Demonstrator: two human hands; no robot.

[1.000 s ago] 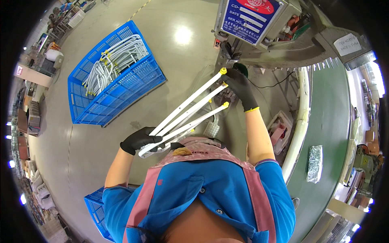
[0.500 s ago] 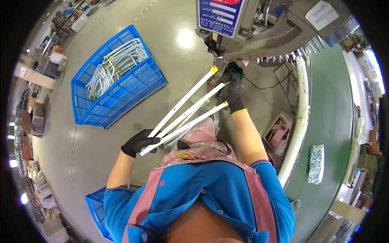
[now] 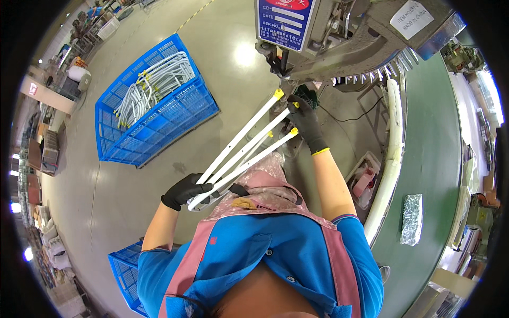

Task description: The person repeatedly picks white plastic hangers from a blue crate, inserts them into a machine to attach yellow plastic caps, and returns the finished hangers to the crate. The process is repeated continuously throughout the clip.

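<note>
The black-gloved left hand (image 3: 184,192) holds white, yellow-tipped tubes (image 3: 252,124). The black-gloved right hand (image 3: 303,119) touches one; I can't tell if it's pinching.

A blue nameplate (image 3: 282,32) on the grey machine (image 3: 366,50) is showing white lettering, blank white strips and rows of smaller characters and digits beneath a red oval emblem; a white sticker (image 3: 411,19) nearby is carrying two dark lines of print; a red mark (image 3: 213,240) is sitting on the pink apron strap (image 3: 197,254), too small to read

L head fisheye cam looks dn from close above.
</note>
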